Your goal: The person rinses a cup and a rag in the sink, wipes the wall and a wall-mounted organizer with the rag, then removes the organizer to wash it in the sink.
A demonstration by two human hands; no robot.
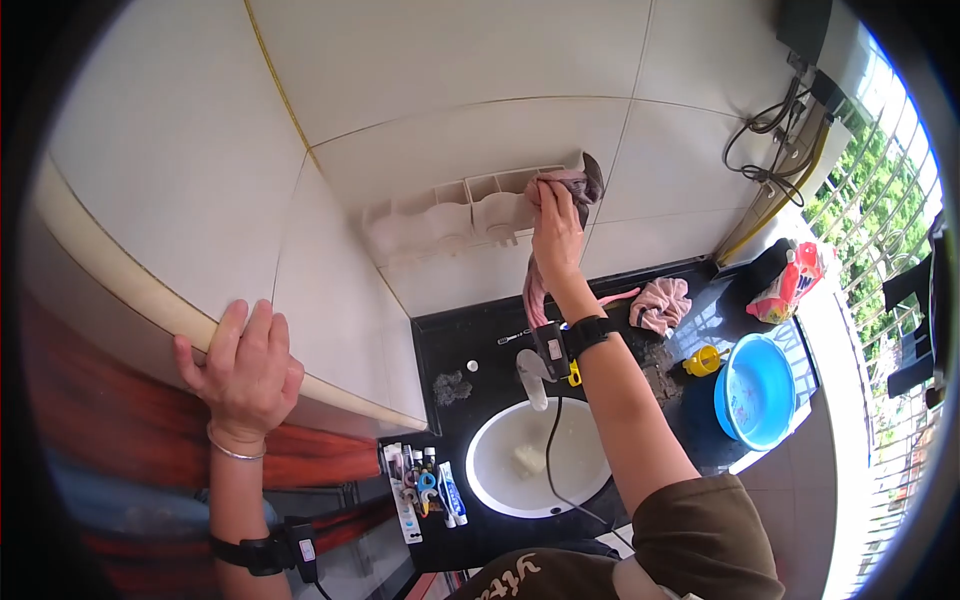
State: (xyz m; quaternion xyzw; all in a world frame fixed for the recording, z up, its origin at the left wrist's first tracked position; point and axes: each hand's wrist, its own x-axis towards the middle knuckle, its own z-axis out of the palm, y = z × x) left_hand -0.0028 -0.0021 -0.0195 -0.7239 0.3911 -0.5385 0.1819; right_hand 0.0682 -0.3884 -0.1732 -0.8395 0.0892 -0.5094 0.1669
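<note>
My right hand point(558, 232) grips a pink cloth point(533, 290) at the right end of a white wall-mounted rack point(450, 215). Part of the cloth is bunched over that end of the rack, and a strip of it hangs down below my fingers. My left hand point(245, 370) rests on the pale wall edge point(150, 300) with its fingers spread and holds nothing. Below my right wrist is the faucet point(532, 378), above a white oval sink point(480, 480) with something pale lying in it.
A second pink cloth point(660, 305) lies crumpled on the black counter point(450, 340). To the right are a yellow cup point(703, 361), a blue basin point(733, 400) and a red detergent bag point(795, 283). Toothpaste tubes point(452, 493) lie left of the sink. Cables point(775, 150) hang by the barred window.
</note>
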